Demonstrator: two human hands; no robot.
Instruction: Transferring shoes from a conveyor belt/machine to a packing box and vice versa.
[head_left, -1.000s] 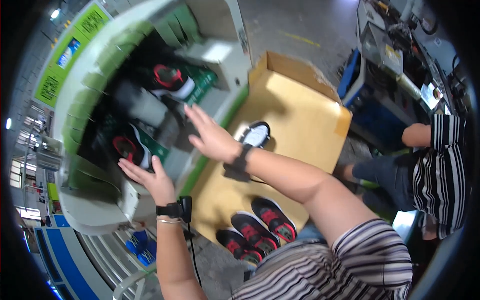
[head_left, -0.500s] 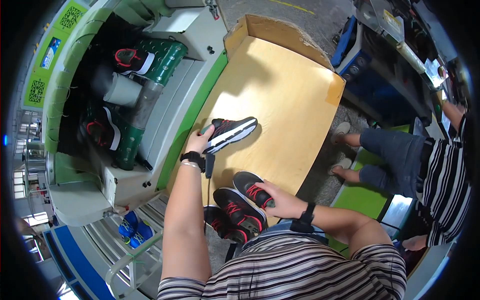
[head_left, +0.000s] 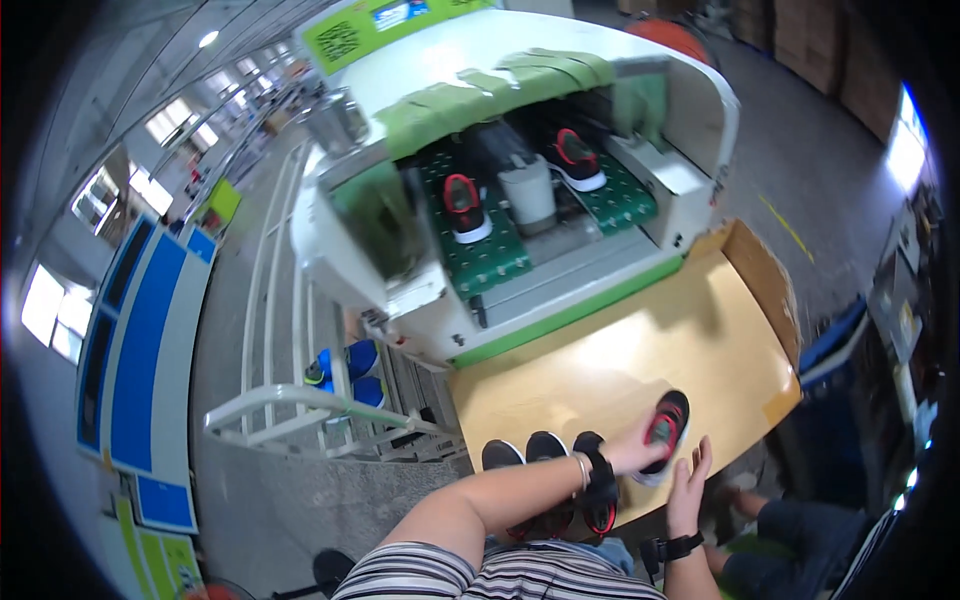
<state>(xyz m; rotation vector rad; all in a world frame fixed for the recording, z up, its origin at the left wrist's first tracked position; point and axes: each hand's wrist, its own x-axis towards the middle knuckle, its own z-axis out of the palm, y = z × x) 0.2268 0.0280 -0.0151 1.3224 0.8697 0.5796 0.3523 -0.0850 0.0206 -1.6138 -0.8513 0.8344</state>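
- Head view, left hand: it grasped one black-and-red shoe, closed about the part near the shoe's opening; a dark wristband and a thin bracelet were worn at the wrist.
- Head view, right hand: it was released, fingers extended, just beside the same shoe; contact with it could not be told. A second dark wristband was worn.
- Head view, black-and-red shoe: it was at the near right part of the desk, a pale wood-coloured surface; whether it rested there or was slightly lifted could not be told.
- Head view, row of three dark shoes: they stood side by side at the near edge of the desk, to the left of the grasped shoe, partly hidden beneath the left forearm.
- Head view, white-and-green machine: it stood beyond the desk. Inside, two more shoes with red collars and white soles sat on green belts, one left and one right of a pale cylinder.
- Head view, blue shoes: they lay by a white metal rail, left of the desk.
- Head view, another person's leg: it showed at lower right.
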